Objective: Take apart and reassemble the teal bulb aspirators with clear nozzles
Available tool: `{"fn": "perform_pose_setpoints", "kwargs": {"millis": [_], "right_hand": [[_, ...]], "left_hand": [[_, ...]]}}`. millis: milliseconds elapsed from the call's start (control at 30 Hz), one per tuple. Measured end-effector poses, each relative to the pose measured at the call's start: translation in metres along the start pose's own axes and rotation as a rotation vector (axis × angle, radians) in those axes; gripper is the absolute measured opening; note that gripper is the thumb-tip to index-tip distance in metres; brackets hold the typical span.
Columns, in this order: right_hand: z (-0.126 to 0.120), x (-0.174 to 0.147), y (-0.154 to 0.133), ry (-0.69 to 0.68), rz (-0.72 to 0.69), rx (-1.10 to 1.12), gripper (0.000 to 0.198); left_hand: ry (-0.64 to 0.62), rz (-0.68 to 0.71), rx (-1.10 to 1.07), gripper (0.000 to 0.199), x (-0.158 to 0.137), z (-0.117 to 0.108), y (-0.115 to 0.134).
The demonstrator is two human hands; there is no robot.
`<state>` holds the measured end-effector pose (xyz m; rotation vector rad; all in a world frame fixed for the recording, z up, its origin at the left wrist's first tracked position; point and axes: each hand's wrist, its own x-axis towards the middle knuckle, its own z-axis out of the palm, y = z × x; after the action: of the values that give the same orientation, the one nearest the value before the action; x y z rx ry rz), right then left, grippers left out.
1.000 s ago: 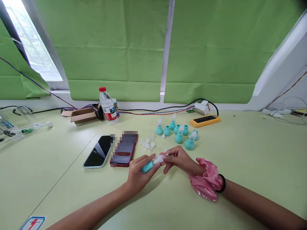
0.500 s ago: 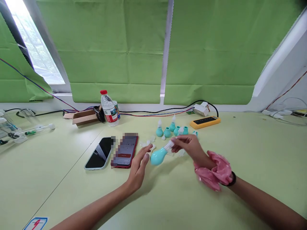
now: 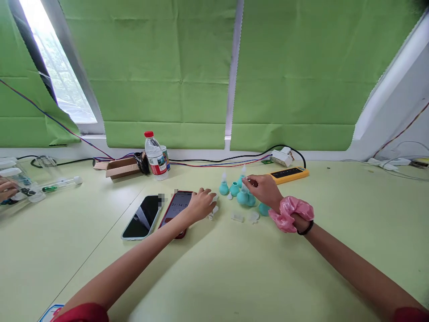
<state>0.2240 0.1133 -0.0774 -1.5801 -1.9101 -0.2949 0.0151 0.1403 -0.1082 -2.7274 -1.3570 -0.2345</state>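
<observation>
My right hand pinches the clear tip of a teal squeeze bulb, which stands upright on the table among other teal squeeze bulbs. Some of these carry clear pointed nozzles, while another one shows an open neck. My left hand hovers with fingers apart and bent down over small translucent white pieces, just right of the red-cased phone. A clear short tube and a translucent piece lie in front of the bulbs. My right hand and wrist partly hide the bulbs behind.
A second phone lies left of the red one. Behind stand a water bottle, an open cardboard box and a yellow power strip. Another person's hand is at the left edge by clear containers.
My right hand has carried the teal bulb from a tilted position in the air to upright among the others. My left hand has moved away from the bulb, up to the white pieces.
</observation>
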Motion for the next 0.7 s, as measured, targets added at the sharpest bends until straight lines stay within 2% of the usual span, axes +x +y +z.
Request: {"fn": "perform_pose_setpoints", "kwargs": {"millis": [233, 467, 533, 600, 700], "right_hand": [[0.007, 0.002, -0.008, -0.093, -0.043, -0.107, 0.035], [0.006, 0.010, -0.005, -0.210, 0.021, -0.144, 0.042], [0.001, 0.010, -0.007, -0.163, 0.033, -0.110, 0.040], [-0.004, 0.008, -0.010, -0.044, 0.022, -0.067, 0.036], [-0.010, -0.004, -0.016, 0.132, -0.076, 0.001, 0.032]], "left_hand": [[-0.097, 0.007, 0.009, 0.030, 0.027, 0.012, -0.002], [-0.119, 0.071, -0.051, 0.027, 0.020, 0.018, -0.003], [-0.110, 0.103, -0.082, 0.027, 0.016, 0.017, -0.001], [-0.097, 0.134, -0.113, 0.028, 0.011, 0.015, 0.003], [-0.069, 0.181, -0.161, 0.029, 0.005, 0.012, 0.008]]}}
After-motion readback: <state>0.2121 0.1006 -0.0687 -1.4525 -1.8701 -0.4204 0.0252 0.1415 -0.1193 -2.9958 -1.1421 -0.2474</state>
